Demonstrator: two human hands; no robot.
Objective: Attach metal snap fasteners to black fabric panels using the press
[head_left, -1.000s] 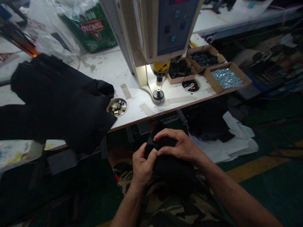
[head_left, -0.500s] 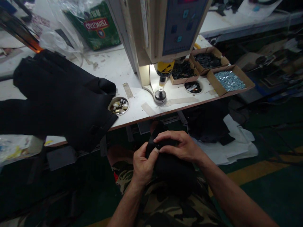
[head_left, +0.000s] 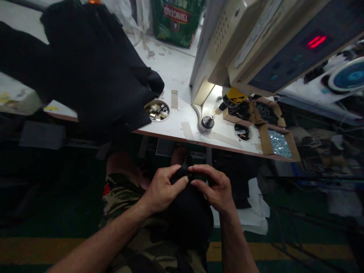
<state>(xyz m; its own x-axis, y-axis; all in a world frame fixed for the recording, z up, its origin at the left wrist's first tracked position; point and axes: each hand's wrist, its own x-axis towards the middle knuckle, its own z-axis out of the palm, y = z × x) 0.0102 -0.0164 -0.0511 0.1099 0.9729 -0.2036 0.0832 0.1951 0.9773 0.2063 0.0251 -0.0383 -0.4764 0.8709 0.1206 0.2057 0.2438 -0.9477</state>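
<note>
Both hands pinch a black piece of fabric that lies on my lap, just below the table edge. My left hand grips its upper left edge with thumb and fingers closed. My right hand is closed on its upper right edge, fingertips almost touching the left thumb. The rest of the cloth hangs down over my camouflage trousers.
A press machine stands on the white table, a metal die post under its head. A pile of black garments covers the table's left. A dish of small metal parts and cardboard boxes of fasteners sit near the edge.
The camera has tilted and swung to the right, so the table now looks slanted. Both hands keep their grip on the black fabric and have drawn slightly closer together.
</note>
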